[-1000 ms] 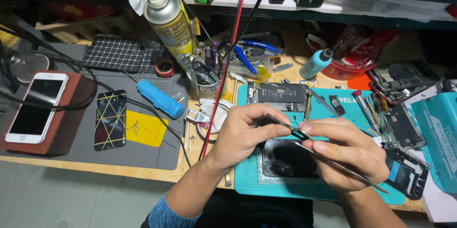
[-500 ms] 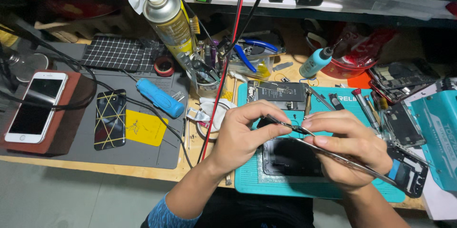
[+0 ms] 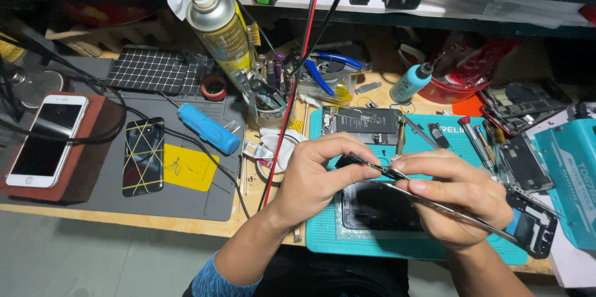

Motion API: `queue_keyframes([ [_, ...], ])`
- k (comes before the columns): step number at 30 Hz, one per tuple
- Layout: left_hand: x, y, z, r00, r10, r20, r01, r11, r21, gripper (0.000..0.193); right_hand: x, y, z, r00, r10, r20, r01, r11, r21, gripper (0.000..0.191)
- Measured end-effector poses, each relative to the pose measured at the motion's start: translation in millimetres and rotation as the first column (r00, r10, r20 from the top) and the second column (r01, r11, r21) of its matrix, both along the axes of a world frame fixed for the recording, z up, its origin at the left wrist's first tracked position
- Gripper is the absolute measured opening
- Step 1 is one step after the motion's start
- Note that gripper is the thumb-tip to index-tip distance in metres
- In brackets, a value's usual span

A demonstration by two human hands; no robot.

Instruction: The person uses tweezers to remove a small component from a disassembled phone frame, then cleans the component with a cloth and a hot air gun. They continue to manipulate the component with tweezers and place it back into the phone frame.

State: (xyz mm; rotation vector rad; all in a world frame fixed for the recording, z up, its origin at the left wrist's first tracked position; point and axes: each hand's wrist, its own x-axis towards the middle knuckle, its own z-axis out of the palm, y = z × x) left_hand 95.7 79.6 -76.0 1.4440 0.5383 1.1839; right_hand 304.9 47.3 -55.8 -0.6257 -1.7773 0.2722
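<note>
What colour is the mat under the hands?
Teal, the work mat shows clearly in the head view.

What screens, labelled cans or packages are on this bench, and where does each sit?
White phone: far left on a red-brown block, dark screen.
Black phone: on the grey mat, yellow line pattern.
Spray can: top centre, silver and yellow.
Teal box: right edge, white print.

Screwdrivers (image 3: 477,137) and phone parts (image 3: 524,160) crowd the teal mat's (image 3: 323,241) right; its left edge lies open.
</note>
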Motion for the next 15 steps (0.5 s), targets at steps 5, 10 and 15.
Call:
queue_keyframes([
  [5,-0.1,0.4,1.9,1.0,0.0,-0.009,0.0,1.0,-0.003,0.012,-1.3,-0.4,2.3,1.0,0.0,0.013,0.0,1.0,-0.002,0.023],
  [10,-2.7,2.6,7.5,0.999,-0.003,-0.04,0.003,1.0,0.002,0.011,-1.8,-0.4,6.2,0.998,-0.032,0.054,0.032,0.999,-0.012,0.023],
  [15,-3.5,5.1,7.2,0.997,-0.04,-0.065,0.039,0.999,-0.025,0.012,-3.4,2.4,2.4,1.0,0.006,0.027,-0.005,1.0,-0.028,0.024],
])
